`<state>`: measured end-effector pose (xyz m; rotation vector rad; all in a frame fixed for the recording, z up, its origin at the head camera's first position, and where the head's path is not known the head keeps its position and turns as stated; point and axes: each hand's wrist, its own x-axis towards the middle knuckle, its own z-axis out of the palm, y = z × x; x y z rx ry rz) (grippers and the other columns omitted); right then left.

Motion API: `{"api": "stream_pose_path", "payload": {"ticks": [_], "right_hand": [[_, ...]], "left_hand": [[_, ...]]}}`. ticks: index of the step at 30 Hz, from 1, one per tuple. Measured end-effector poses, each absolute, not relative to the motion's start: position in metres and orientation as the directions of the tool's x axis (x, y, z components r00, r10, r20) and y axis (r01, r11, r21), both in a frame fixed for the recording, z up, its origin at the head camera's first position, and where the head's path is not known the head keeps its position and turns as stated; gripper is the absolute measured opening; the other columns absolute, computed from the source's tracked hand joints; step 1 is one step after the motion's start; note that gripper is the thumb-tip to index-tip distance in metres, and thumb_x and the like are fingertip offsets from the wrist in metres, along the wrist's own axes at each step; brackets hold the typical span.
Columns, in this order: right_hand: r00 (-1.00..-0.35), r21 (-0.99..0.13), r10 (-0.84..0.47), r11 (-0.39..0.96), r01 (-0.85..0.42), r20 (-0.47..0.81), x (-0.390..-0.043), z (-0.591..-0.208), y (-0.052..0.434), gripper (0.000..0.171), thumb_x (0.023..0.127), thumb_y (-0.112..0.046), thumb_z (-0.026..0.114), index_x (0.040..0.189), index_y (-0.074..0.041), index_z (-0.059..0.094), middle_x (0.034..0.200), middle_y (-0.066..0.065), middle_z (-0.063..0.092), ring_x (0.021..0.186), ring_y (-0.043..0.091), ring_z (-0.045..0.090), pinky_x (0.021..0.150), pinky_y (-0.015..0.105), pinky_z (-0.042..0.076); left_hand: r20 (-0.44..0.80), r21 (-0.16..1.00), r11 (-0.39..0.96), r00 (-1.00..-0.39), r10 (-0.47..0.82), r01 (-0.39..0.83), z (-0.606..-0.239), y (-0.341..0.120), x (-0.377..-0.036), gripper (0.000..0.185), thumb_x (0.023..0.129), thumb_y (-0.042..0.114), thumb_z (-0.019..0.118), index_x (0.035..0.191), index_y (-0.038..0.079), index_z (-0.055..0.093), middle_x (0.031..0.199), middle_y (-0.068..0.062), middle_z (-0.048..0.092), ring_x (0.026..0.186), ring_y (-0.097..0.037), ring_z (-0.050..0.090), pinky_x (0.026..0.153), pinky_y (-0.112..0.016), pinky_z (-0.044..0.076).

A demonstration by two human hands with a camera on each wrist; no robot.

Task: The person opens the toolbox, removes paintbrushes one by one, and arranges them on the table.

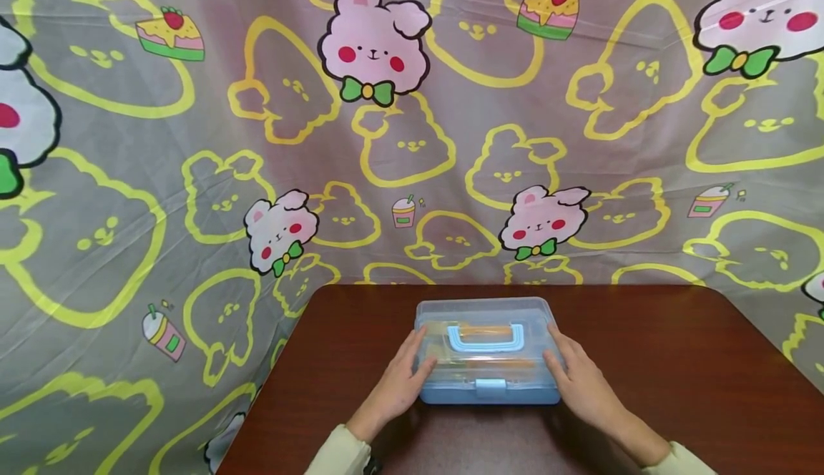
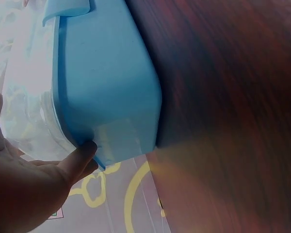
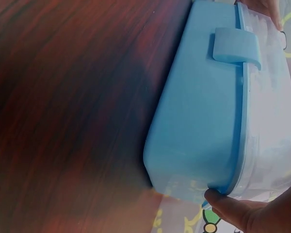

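Observation:
A plastic storage box rests on the brown table in the head view, with a light blue base, a clear lid and a blue carrying handle lying on top. Its front latch appears closed. Through the lid, orange and yellowish contents show, too blurred to name. My left hand holds the box's left side, thumb on the lid and fingers at the rim. On the opposite side my right hand holds it likewise, with fingertips against the rim.
The dark brown table has rounded far corners. Behind it and along the left hangs a grey curtain printed with rabbits, cakes and drinks. Pale sleeves cover both forearms.

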<state>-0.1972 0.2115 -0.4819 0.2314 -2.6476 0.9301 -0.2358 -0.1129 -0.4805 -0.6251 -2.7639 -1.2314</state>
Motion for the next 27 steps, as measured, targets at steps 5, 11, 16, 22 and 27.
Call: {"api": "stream_pose_path", "payload": {"ticks": [5, 11, 16, 22, 27], "right_hand": [[-0.932, -0.577, -0.046, 0.774, -0.260, 0.360, -0.195, -0.481, 0.208, 0.055, 0.102, -0.034, 0.041, 0.146, -0.003, 0.032, 0.138, 0.026, 0.039, 0.122, 0.046, 0.040, 0.090, 0.063, 0.035], [-0.939, -0.581, -0.052, 0.774, -0.253, 0.339, -0.190, -0.482, 0.205, 0.057, 0.102, -0.038, 0.039, 0.147, -0.004, 0.031, 0.138, 0.026, 0.038, 0.122, 0.047, 0.040, 0.089, 0.064, 0.036], [-0.945, -0.590, -0.054, 0.769, -0.246, 0.324, -0.187, -0.485, 0.205, 0.058, 0.102, -0.040, 0.038, 0.148, -0.005, 0.030, 0.139, 0.026, 0.037, 0.124, 0.046, 0.039, 0.090, 0.064, 0.035], [-0.947, -0.584, -0.060, 0.774, -0.244, 0.316, -0.186, -0.485, 0.204, 0.058, 0.102, -0.040, 0.038, 0.148, -0.006, 0.029, 0.139, 0.025, 0.037, 0.123, 0.047, 0.039, 0.089, 0.065, 0.035], [-0.945, -0.587, -0.065, 0.769, -0.252, 0.321, -0.185, -0.484, 0.204, 0.058, 0.102, -0.040, 0.039, 0.148, -0.006, 0.030, 0.139, 0.025, 0.038, 0.123, 0.046, 0.040, 0.089, 0.064, 0.035]], "left_hand": [[0.249, 0.693, 0.588, -0.904, 0.347, 0.417, -0.482, -0.117, -0.235, 0.063, 0.098, 0.049, 0.043, 0.151, 0.020, 0.025, 0.152, -0.019, 0.024, 0.135, -0.034, 0.028, 0.104, -0.054, 0.028], [0.235, 0.697, 0.591, -0.908, 0.346, 0.406, -0.486, -0.121, -0.232, 0.064, 0.097, 0.050, 0.043, 0.151, 0.022, 0.024, 0.153, -0.017, 0.023, 0.137, -0.032, 0.026, 0.104, -0.054, 0.028], [0.196, 0.717, 0.588, -0.918, 0.346, 0.375, -0.488, -0.123, -0.228, 0.066, 0.096, 0.053, 0.042, 0.152, 0.025, 0.021, 0.154, -0.014, 0.020, 0.137, -0.031, 0.025, 0.104, -0.055, 0.028], [0.192, 0.720, 0.587, -0.918, 0.346, 0.371, -0.487, -0.124, -0.226, 0.066, 0.097, 0.052, 0.042, 0.152, 0.023, 0.021, 0.154, -0.016, 0.020, 0.137, -0.032, 0.025, 0.104, -0.055, 0.028], [0.181, 0.718, 0.594, -0.922, 0.342, 0.362, -0.484, -0.125, -0.225, 0.066, 0.096, 0.054, 0.042, 0.152, 0.024, 0.022, 0.154, -0.017, 0.020, 0.137, -0.033, 0.026, 0.104, -0.055, 0.028]]}}
